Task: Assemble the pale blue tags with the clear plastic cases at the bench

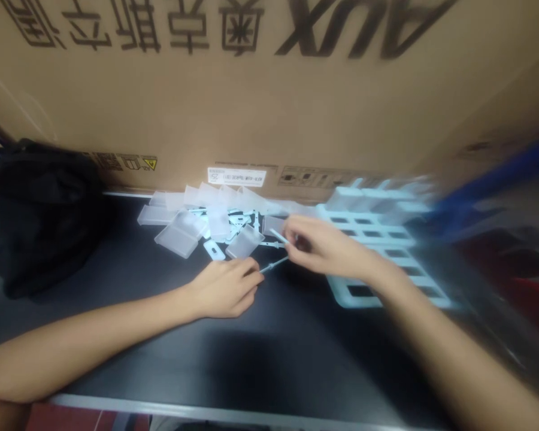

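My left hand [227, 287] rests on the black table [260, 359] with its fingers curled, pinching one end of a thin pale plastic stick [273, 264]. My right hand [323, 245] is just to the right of it, fingers closed on a second small pale stick [278, 236] that pokes out to the left. Both hands sit at the near edge of a heap of clear plastic lids and small white parts [206, 224]. A white tray with rectangular slots [377, 251] lies under and behind my right wrist.
A big brown cardboard box [269, 108] stands along the back of the table. A black bag [36, 227] lies at the left. Blurred blue and red things [498, 191] are at the right. The table's near edge [206, 412] runs along the bottom.
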### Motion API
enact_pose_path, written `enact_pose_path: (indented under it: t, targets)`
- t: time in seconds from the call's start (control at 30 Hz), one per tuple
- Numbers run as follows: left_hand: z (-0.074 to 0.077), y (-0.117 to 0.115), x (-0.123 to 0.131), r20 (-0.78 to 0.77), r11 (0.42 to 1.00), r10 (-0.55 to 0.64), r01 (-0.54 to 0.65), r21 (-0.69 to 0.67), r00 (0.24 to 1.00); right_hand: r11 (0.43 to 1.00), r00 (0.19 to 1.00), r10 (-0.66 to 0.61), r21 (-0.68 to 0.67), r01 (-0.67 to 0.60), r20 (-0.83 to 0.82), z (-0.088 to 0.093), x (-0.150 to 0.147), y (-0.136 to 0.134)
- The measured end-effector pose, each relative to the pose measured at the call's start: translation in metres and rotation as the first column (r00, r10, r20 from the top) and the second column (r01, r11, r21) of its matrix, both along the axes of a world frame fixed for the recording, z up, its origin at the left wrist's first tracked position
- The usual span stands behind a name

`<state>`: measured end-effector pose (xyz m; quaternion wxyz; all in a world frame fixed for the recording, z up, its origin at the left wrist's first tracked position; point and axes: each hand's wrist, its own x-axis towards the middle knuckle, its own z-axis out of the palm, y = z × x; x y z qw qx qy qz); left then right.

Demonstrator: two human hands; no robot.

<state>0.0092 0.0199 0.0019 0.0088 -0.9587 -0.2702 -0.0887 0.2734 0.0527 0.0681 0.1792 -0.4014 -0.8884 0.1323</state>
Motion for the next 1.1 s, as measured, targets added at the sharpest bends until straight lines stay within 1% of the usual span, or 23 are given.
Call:
enact_pose_path:
  t: [0.07, 0.13, 0.17, 0.23, 0.3, 0.37, 0.4, 0.5, 0.6, 0.73, 0.8, 0.83, 0.9, 0.97, 1.03, 1.1]
  targets:
    - [0.0, -0.001, 0.001, -0.002, 1.0, -0.02, 0.02, 0.014, 1.0, 0.999, 0.999, 0.026, -0.028, -0.027, -0.029, -0.009, 0.008, -0.018]
    - [0.001, -0.002, 0.002, 0.011, 0.999, -0.024, 0.024, 0.045, 1.0, 0.999, 1.0, 0.014, -0.03, -0.014, -0.009, -0.015, 0.012, -0.029]
    - [0.001, -0.002, 0.002, 0.027, 0.997, -0.01, 0.008, 0.075, 1.0, 1.0, 1.0, 0.004, -0.026, -0.004, 0.01, -0.018, 0.013, -0.032]
    - [0.003, 0.0, 0.001, 0.069, 0.985, 0.063, -0.073, 0.155, 0.996, 1.0, 0.999, -0.009, -0.006, 0.01, 0.047, -0.021, 0.014, -0.034]
    - [0.005, 0.005, 0.0, 0.109, 0.958, 0.162, -0.182, 0.221, 0.981, 1.0, 0.997, -0.013, 0.018, 0.011, 0.08, -0.024, 0.012, -0.033]
    - [0.007, 0.01, -0.002, 0.121, 0.935, 0.236, -0.259, 0.243, 0.964, 1.0, 0.994, 0.0, 0.03, -0.003, 0.106, -0.027, 0.009, -0.033]
    - [0.008, 0.013, -0.003, 0.113, 0.929, 0.255, -0.276, 0.246, 0.96, 0.999, 0.993, 0.007, 0.031, -0.011, 0.116, -0.029, 0.007, -0.033]
    - [0.012, 0.017, -0.003, 0.062, 0.923, 0.252, -0.259, 0.283, 0.966, 1.0, 0.987, 0.02, 0.013, -0.022, 0.161, -0.032, 0.001, -0.035]
    - [0.016, 0.017, 0.001, 0.008, 0.923, 0.242, -0.233, 0.307, 0.97, 1.0, 0.978, 0.023, -0.025, -0.018, 0.209, -0.031, -0.002, -0.035]
    - [0.021, 0.017, 0.006, -0.055, 0.928, 0.279, -0.255, 0.272, 0.959, 0.999, 0.97, 0.012, -0.036, -0.003, 0.243, -0.031, -0.001, -0.033]
    - [0.024, 0.018, 0.005, -0.024, 0.932, 0.29, -0.277, 0.234, 0.957, 1.0, 0.964, -0.008, -0.025, 0.016, 0.267, -0.033, 0.0, -0.031]
    - [0.026, 0.018, 0.004, 0.022, 0.939, 0.278, -0.276, 0.205, 0.96, 0.999, 0.96, -0.027, -0.012, 0.031, 0.279, -0.034, 0.001, -0.031]
    - [0.028, 0.018, 0.002, 0.165, 0.959, 0.23, -0.252, 0.13, 0.959, 0.996, 0.952, -0.085, 0.033, 0.079, 0.295, -0.038, 0.003, -0.029]
    - [0.028, 0.016, 0.0, 0.337, 0.982, 0.149, -0.178, 0.057, 0.93, 0.989, 0.954, -0.142, 0.076, 0.126, 0.264, -0.04, 0.005, -0.027]
    - [0.023, 0.012, 0.0, 0.46, 0.999, 0.046, -0.054, 0.004, 0.887, 0.988, 0.979, -0.149, 0.057, 0.143, 0.14, -0.039, 0.005, -0.026]
    - [0.015, 0.008, 0.0, 0.521, 0.998, -0.055, 0.066, -0.003, 0.852, 0.992, 0.991, -0.117, -0.049, 0.113, -0.069, -0.032, 0.003, -0.028]
